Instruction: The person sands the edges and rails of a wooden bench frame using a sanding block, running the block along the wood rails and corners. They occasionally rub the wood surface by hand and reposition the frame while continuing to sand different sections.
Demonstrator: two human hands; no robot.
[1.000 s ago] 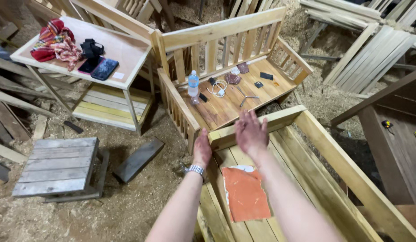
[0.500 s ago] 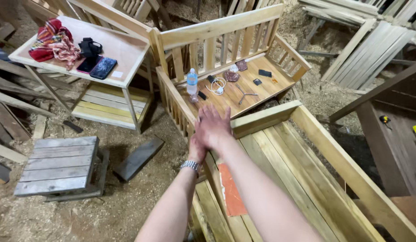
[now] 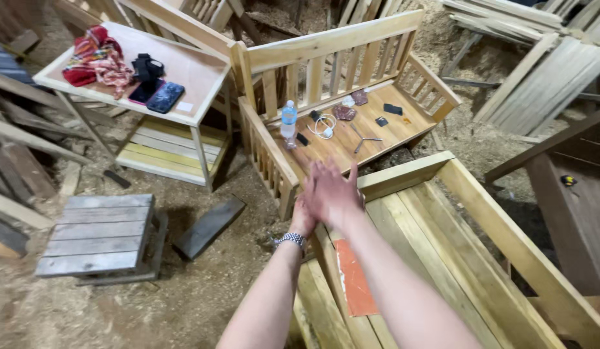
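Both hands meet above the near corner of the pale unfinished wooden bench frame (image 3: 435, 226) that runs away to the lower right. The right hand (image 3: 332, 190) lies flat, palm down, over the left hand (image 3: 304, 216), whose wrist carries a silver metal watch band (image 3: 291, 240). The right fingers (image 3: 326, 174) are stretched out and slightly fanned, holding nothing; the left fingers are covered by the right hand, so I cannot tell whether they are curled or straight, or whether they hold anything. The nearest loose thing is the orange rectangular sheet of sandpaper (image 3: 353, 278), lying flat on the slatted seat of the frame, just below and toward the body from the stacked hands, partly hidden under the right forearm. Its long axis runs along the slats, roughly in line with the forearms. It lies closer to the right arm, which crosses directly over it, while the left arm passes beside it on the outer side of the frame's rail. Beyond the fingertips stands a second slatted wooden bench (image 3: 351, 129) serving as a table, carrying a clear plastic water bottle (image 3: 288, 119), a white coiled cable (image 3: 322, 126) and small dark items, well apart from the hands.
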